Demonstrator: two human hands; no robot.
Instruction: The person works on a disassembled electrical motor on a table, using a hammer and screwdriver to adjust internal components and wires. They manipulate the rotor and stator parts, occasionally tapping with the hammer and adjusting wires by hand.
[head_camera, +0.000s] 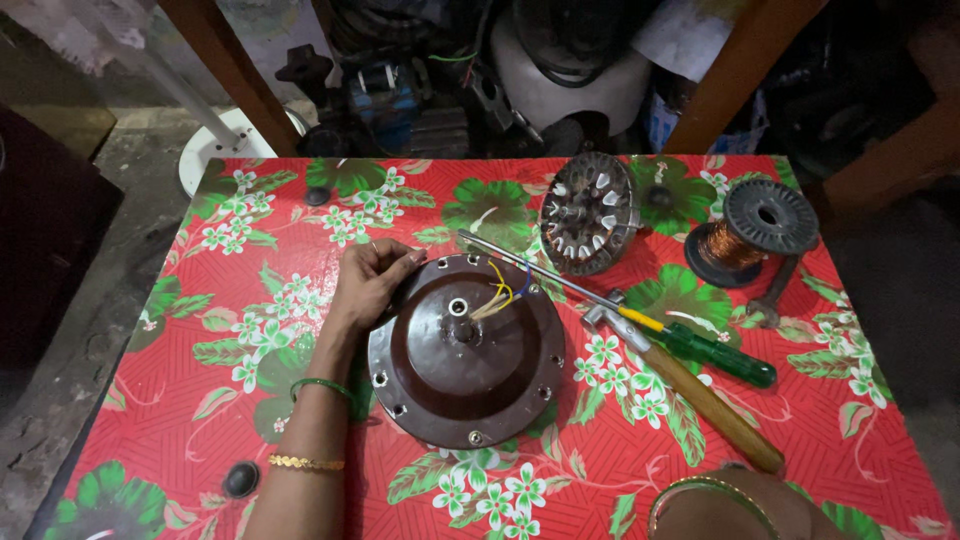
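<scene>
A round brown motor housing (462, 365) lies dome-up on the red floral tablecloth (300, 480), with yellow, white and blue wires (497, 293) coming out near its centre hole. My left hand (368, 282) rests on the housing's upper left rim, fingers curled against the edge. Of my right arm only the wrist with green bangles (712, 505) shows at the bottom right; the hand itself is out of view. A hammer with a wooden handle (700, 395) and a long screwdriver with a green handle (640, 320) lie just right of the housing.
A finned metal rotor (588, 212) stands behind the housing. A spool of copper wire (752, 232) sits at the back right. A small black knob (240, 479) lies near the front left edge. Fan parts and clutter fill the floor beyond the table.
</scene>
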